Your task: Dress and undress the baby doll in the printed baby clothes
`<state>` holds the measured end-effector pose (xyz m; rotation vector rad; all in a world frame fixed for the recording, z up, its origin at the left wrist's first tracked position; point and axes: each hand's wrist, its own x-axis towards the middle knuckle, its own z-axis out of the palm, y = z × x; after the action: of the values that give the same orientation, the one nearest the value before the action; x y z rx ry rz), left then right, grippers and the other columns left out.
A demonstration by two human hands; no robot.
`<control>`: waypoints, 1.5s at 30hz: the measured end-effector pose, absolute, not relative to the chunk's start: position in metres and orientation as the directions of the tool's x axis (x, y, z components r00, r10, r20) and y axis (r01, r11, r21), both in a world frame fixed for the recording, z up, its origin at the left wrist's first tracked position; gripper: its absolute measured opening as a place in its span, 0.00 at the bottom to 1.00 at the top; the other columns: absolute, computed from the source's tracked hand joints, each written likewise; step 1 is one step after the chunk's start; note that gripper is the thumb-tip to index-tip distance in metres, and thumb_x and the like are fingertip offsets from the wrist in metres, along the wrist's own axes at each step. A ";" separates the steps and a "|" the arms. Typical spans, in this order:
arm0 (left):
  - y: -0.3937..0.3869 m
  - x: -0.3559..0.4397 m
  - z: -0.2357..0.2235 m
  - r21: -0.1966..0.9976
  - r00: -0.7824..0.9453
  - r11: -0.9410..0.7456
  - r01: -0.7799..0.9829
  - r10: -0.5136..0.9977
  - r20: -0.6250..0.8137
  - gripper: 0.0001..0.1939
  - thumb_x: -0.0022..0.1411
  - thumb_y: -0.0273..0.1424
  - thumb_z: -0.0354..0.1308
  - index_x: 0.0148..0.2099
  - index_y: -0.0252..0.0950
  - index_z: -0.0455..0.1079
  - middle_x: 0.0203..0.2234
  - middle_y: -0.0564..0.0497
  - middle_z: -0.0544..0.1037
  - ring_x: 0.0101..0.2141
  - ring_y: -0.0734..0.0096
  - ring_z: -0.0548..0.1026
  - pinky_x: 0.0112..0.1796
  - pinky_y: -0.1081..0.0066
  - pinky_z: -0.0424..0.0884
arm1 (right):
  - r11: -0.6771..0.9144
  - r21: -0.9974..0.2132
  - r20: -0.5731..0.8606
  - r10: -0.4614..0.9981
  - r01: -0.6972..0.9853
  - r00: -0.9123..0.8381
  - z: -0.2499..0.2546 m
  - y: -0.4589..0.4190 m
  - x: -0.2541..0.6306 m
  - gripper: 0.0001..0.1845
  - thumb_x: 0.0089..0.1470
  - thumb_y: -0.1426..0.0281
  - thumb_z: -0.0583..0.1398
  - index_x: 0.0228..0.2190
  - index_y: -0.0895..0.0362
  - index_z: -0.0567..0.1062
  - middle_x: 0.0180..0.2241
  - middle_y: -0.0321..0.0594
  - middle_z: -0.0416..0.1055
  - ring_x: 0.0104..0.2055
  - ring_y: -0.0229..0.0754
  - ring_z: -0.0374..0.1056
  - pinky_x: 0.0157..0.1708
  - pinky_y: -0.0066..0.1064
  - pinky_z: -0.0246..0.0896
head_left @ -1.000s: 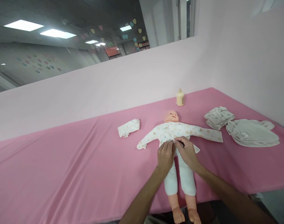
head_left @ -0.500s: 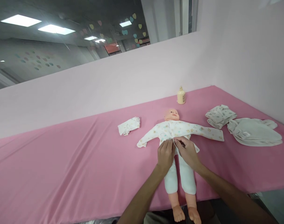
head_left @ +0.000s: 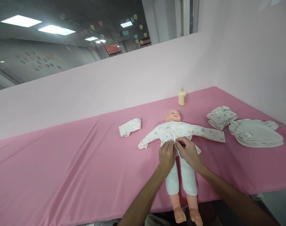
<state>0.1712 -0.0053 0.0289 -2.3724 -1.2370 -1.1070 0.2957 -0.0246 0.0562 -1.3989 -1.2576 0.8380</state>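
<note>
A baby doll [head_left: 173, 115] lies on its back, feet toward me at the table's front edge. It has on a white patterned baby shirt [head_left: 166, 129] with long sleeves spread to both sides, and white pants [head_left: 172, 181]. My left hand [head_left: 166, 156] pinches the shirt's front at the belly. Close beside it, my right hand [head_left: 188, 152] grips the other side of the front opening between thumb and fingers. Both hands hide the closure, so its fastening cannot be made out.
A pink sheet [head_left: 74, 163] covers the table. Left of the doll lies a small folded patterned cloth [head_left: 130, 126]. A cream pump bottle [head_left: 182, 96] stands behind the head near the wall. To the right are folded patterned clothes [head_left: 221, 116] and a white garment [head_left: 258, 133].
My right hand's fingers shift very slightly at the shirt front. The doll, clothes and bottle stay where they were.
</note>
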 end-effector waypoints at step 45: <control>-0.004 0.166 0.059 0.868 0.169 -0.166 0.467 0.981 0.097 0.14 0.66 0.35 0.43 0.28 0.37 0.59 0.22 0.55 0.64 0.26 0.73 0.62 0.29 0.72 0.59 | 0.403 -0.729 0.472 0.881 0.553 -0.020 0.042 -0.025 0.294 0.07 0.60 0.76 0.52 0.35 0.55 0.70 0.33 0.38 0.68 0.35 0.40 0.64 0.35 0.34 0.61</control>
<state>0.1660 -0.0041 0.0593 -2.8026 -2.2281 -1.4856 0.2938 -0.0252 0.0424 -1.2680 -1.6967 0.4271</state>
